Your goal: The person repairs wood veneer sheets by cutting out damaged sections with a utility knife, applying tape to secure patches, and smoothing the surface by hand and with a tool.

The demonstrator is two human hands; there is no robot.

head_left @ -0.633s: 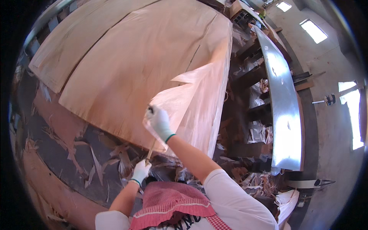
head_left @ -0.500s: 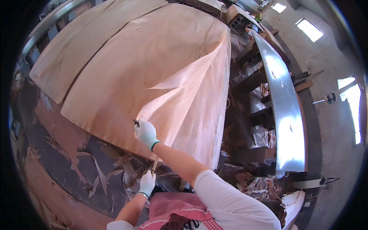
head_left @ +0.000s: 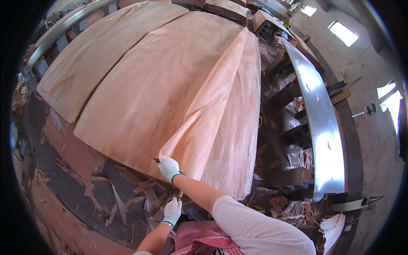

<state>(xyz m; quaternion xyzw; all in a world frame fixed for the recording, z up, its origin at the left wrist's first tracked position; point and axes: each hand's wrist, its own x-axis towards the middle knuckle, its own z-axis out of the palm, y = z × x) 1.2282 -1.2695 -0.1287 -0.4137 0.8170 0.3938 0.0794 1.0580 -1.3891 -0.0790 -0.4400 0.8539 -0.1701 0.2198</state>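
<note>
A large stack of thin wood veneer sheets (head_left: 127,97) lies before me. The top sheet's right part is lifted into a long folded flap (head_left: 212,102), baring a paler sheet (head_left: 231,144) under it. At the flap's near corner, my white-gloved right hand (head_left: 169,168) is closed on the veneer. A small dark tool (head_left: 156,160) juts from that same fist; its kind is hidden. Lower down, by the stack's near edge, my gloved left hand (head_left: 173,211) is closed round a thin light-coloured stick (head_left: 180,196), mostly covered by the fingers.
A second veneer stack (head_left: 106,46) adjoins on the left, past a narrow gap. Veneer scraps (head_left: 114,191) litter the dark floor by the near edge. On the right stands a long shiny metal-topped bench (head_left: 318,114) with dark supports. Further veneer stacks (head_left: 227,10) lie at the back.
The flap's torn point, which stuck out leftward, has folded in, and the flap lies smoother. My right hand still grips its corner. The whole view has shifted slightly.
</note>
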